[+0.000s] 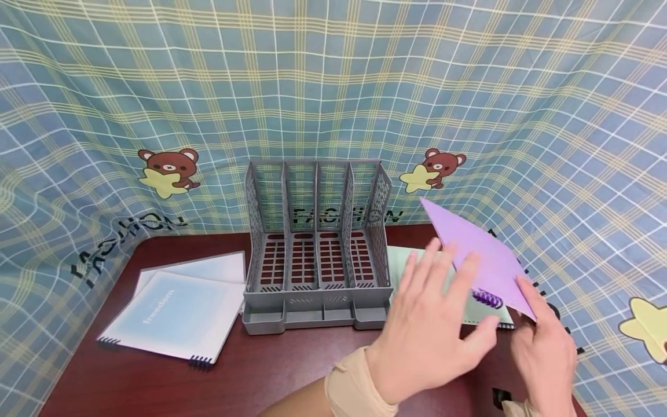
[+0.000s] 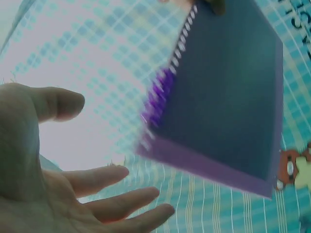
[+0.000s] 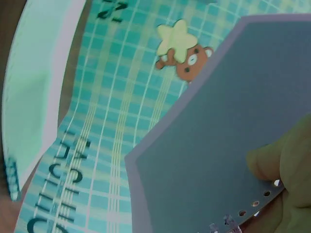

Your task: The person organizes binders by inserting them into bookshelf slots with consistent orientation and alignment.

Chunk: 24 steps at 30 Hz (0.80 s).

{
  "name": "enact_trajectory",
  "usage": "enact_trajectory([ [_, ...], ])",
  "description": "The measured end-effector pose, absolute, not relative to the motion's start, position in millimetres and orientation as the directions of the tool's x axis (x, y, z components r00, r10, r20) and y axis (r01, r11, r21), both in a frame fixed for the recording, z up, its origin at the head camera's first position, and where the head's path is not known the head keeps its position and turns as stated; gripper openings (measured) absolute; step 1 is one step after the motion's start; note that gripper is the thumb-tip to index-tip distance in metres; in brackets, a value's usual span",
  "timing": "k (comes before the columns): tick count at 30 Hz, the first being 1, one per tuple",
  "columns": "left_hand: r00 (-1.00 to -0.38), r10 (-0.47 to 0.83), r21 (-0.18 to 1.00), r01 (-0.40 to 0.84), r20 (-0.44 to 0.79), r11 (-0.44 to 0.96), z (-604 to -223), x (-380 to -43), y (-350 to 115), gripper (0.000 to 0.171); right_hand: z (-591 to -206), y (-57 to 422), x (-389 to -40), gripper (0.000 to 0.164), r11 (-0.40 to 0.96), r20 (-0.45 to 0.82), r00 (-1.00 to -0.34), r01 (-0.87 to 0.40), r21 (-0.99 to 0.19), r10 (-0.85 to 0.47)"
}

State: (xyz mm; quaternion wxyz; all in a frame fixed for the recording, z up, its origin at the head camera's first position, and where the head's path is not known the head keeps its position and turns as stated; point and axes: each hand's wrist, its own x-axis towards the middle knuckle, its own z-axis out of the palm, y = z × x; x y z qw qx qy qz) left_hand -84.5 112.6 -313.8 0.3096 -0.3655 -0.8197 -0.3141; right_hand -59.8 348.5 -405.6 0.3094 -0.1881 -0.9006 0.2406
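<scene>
A purple spiral notebook [image 1: 479,249] is raised and tilted at the right, above a pale green spiral notebook [image 1: 400,260] lying on the table. My right hand [image 1: 544,341] pinches the purple notebook near its bound edge; the thumb [image 3: 267,162] presses the cover in the right wrist view. Purple coil [image 2: 159,97] shows along only part of that edge. My left hand [image 1: 427,330] is held up with fingers spread, in front of the notebooks in the head view. In the left wrist view, a gap separates its fingers from the purple notebook [image 2: 218,97].
A grey file organizer [image 1: 319,298] with several upright slots and front trays stands mid-table. Two blue-and-white spiral notebooks overlap at the left, the upper one [image 1: 177,313] marked "freedom". A plaid curtain [image 1: 323,87] surrounds the table. Some small dark item [image 1: 501,397] lies near the right hand.
</scene>
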Motion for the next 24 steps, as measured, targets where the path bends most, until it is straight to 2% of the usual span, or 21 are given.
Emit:
enact_trajectory([
  [4,-0.644,0.351,0.389,0.722,0.680,0.571,-309.2,-95.3,89.2,0.070,-397.6,338.0,-65.3,0.058,0.791,0.494,-0.719,0.128,-0.598,0.489],
  [8,-0.775,0.270,0.519,0.596,0.571,0.613,-309.1,-111.6,62.4,0.071,-388.6,324.7,-72.3,0.029,0.772,0.539,-0.682,0.058,-0.633,0.494],
  [9,-0.803,0.241,0.550,0.560,0.546,0.619,-309.6,-116.0,55.1,0.072,-386.3,321.6,-74.0,0.026,0.770,0.547,-0.675,0.049,-0.636,0.495],
  [13,-0.884,0.134,0.648,0.425,0.448,0.632,-314.3,-131.9,23.8,0.072,-375.6,306.3,-80.8,0.036,0.715,0.501,-0.696,0.025,-0.699,0.514],
  [17,-0.917,0.045,0.689,0.329,0.396,0.646,-322.3,-144.1,-7.1,0.071,-365.9,285.7,-87.2,0.037,0.634,0.448,-0.723,-0.017,-0.773,0.526],
  [21,-0.916,-0.040,0.672,0.263,0.400,0.692,-333.0,-155.0,-30.5,0.071,-359.4,265.2,-98.8,0.032,0.605,0.502,-0.721,-0.144,-0.783,0.478],
  [24,-0.915,-0.077,0.656,0.223,0.396,0.721,-342.4,-162.8,-44.0,0.073,-356.7,251.5,-109.5,0.032,0.519,0.509,-0.733,-0.248,-0.818,0.451],
])
